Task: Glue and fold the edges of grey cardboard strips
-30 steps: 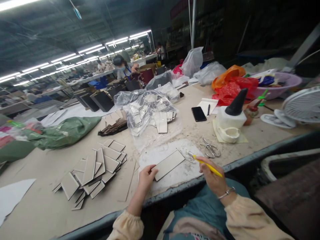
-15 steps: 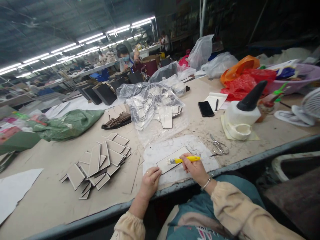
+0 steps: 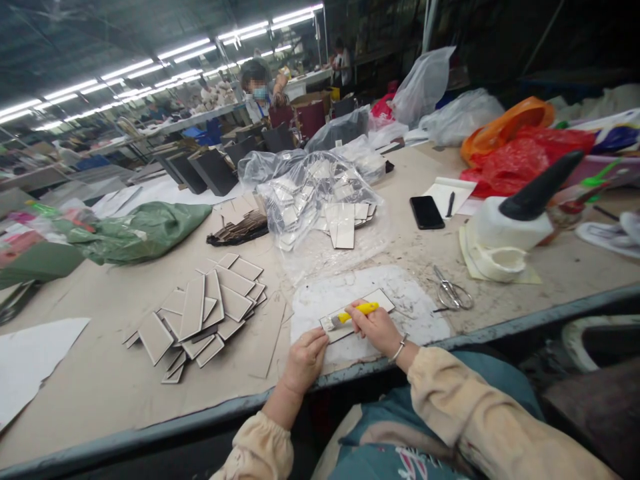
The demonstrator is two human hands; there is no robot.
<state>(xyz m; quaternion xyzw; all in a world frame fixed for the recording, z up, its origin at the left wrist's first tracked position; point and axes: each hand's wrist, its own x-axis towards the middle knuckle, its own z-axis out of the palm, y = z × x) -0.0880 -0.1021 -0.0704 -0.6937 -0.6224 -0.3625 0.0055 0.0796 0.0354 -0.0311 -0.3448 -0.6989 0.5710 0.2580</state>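
Note:
My right hand [image 3: 374,328] grips a paintbrush [image 3: 367,309] with a yellow handle. Its pale bristles rest at the left end of a flat, light rectangular panel [image 3: 381,299] with a dark edge. Close to the bristles, my left hand [image 3: 306,360] has its fingers pressed together at the panel's near left corner, holding it. Under the panel lies a stained white sheet [image 3: 425,327]. Left of my left hand is a loose pile of similar dark-edged panels [image 3: 191,313]. Scissors [image 3: 453,293] lie on the table right of the sheet.
Beyond the sheet, a clear plastic bag [image 3: 305,233] holds more panels. At the right stand a white plastic container [image 3: 525,223] with a black cone-shaped top and a phone [image 3: 427,212]. A green bag [image 3: 150,230] lies at left. A masked person [image 3: 255,100] works further back.
My right hand has moved the brush leftward along the panel, toward my left hand. My left hand stays at the corner. The whole view has shifted slightly.

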